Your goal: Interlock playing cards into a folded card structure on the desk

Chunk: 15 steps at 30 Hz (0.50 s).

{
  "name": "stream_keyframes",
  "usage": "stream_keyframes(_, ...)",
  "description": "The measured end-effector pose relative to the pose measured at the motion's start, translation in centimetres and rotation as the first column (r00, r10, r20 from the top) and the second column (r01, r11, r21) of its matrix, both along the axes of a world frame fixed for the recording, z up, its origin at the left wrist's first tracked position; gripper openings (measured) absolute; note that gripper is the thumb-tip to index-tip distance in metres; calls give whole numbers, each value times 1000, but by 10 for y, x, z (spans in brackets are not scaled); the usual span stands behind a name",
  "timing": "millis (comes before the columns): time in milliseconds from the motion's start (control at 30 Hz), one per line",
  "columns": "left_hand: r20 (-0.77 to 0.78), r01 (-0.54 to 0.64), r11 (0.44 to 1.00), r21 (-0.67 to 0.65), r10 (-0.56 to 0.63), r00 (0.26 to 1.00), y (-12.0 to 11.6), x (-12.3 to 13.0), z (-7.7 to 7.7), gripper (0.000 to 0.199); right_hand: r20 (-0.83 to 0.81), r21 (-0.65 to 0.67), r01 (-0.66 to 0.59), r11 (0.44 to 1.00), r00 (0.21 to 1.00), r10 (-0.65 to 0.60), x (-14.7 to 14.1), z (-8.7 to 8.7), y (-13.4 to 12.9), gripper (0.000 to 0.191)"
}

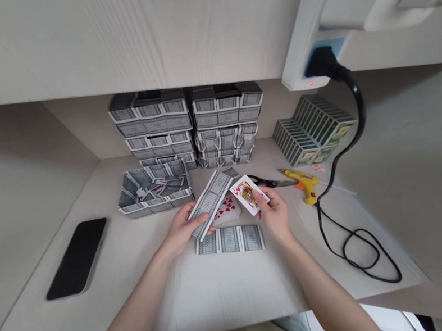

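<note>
My left hand (pixel 184 228) is closed on a strip of joined playing cards (pixel 212 202), patterned backs up and tilted over the desk. In my right hand (pixel 273 212) a face card with red hearts (pixel 247 194) is pinched, its face up, close to the strip's upper end. Below and between the hands lie loose heart cards (pixel 229 211), partly hidden by the strip. Nearer to me, another strip of card backs (pixel 231 241) lies flat on the desk.
A box made of cards (pixel 157 202) holds loose cards. Behind it stand stacked card boxes (pixel 153 123). Scissors (pixel 277 183), a yellow glue gun (pixel 304 182) with a looping black cord (pixel 349 260), and card packs (pixel 309 133) are at right. A phone (pixel 77 259) lies left; a power strip (pixel 311 47) hangs overhead.
</note>
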<state>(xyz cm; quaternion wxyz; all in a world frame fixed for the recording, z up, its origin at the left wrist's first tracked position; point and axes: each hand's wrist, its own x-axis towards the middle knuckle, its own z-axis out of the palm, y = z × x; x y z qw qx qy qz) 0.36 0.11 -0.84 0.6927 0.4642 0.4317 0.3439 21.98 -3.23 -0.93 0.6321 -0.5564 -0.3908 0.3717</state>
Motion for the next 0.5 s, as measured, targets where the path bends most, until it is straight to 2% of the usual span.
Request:
stream_keyframes(100,-10,24,1000,-7,-24,1000,-1,0,0,38,16,-40,-48,998,999,48,-4,-3,0,36)
stream_keyframes(267,-14,164,986,9,-164,986,-3,1,-1,37,29,-91,-113,990,993,116,-10,-8,-1,41)
stream_keyframes(500,10,100,995,-12,-100,995,-1,-1,-2,39,13,-14,95,995,995,-95,0,-1,-2,41)
